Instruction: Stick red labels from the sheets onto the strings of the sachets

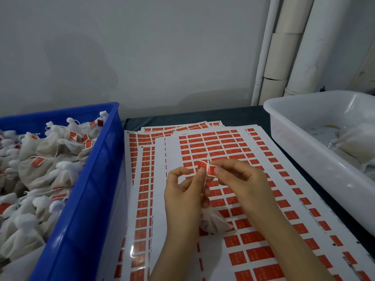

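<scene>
Both hands work just above the sheets (223, 145) of red stickers that cover the middle of the dark table (233, 116). Between them is one label (210, 171), bent into two halves around a thin string (204, 184). The left hand (183, 193) pinches the left half between thumb (200, 172) and forefinger, with its other fingers curled loosely beneath. The right hand (243, 179) pinches the right half, its thumb tip lying on the red face and its remaining fingers curled in behind.

The string passes through the fold between the two thumb tips and runs down beside the left thumb to the sachet (215, 222). This small white pouch lies on the sheets below the hands, between the wrists. The picture is soft here, so I cannot tell whether the two halves already touch each other.

At the left stands a blue crate (95, 179) heaped with white sachets, many carrying red labels on their strings. At the right is a white tub (304, 142) with a few pale pouches inside, blurred.
</scene>
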{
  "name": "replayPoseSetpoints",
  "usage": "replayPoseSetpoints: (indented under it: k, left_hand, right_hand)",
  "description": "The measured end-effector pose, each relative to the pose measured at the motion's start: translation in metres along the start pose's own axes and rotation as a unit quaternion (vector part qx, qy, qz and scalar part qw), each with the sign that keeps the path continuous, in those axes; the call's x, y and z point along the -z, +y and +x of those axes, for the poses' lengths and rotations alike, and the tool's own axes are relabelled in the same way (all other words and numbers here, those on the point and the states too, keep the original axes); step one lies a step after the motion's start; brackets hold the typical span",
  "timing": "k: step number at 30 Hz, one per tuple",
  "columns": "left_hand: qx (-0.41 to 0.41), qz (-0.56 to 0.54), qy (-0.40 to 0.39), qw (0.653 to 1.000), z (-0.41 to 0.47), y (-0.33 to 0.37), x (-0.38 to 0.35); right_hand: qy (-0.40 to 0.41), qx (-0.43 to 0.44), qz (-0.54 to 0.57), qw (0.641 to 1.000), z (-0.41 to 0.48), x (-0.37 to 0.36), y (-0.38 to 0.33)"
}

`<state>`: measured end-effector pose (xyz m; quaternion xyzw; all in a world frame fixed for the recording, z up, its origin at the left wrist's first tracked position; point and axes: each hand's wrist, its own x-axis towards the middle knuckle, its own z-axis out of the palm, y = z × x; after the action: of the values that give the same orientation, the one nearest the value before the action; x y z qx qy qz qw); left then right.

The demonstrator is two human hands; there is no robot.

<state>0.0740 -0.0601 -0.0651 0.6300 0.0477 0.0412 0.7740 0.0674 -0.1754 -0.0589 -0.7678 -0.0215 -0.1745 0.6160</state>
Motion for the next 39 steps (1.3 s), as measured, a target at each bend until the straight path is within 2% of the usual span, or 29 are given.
replayPoseSetpoints:
  k: [6,14,26,36,39]
  left_hand:
    - [-0.019,0.001,-0.03,0.999,-0.0027,-0.0026,0.0007]
    - [-0.012,-0.002,-0.006,1.0,-0.0037,-0.002,0.0]
    - [0.049,-0.018,0.01,0.999,-0.0042,0.0032,-0.0025]
    - [0.039,0.002,0.01,0.999,-0.0036,0.0015,-0.003]
    - [0.03,-0.001,0.011,0.999,-0.0027,0.0009,-0.0009]
  right_hand:
    - [0.004,0.03,-0.019,0.999,-0.0009,-0.0018,-0.0021]
    - [0.004,0.054,-0.049,0.997,-0.0013,-0.003,-0.0006]
    - [0.084,0.0,-0.047,0.995,0.0001,-0.0043,0.0029]
    - [0.086,-0.004,-0.076,0.993,0.0009,-0.0046,0.0051]
    - [0.065,0.002,-0.1,0.993,0.0013,-0.0047,0.0044]
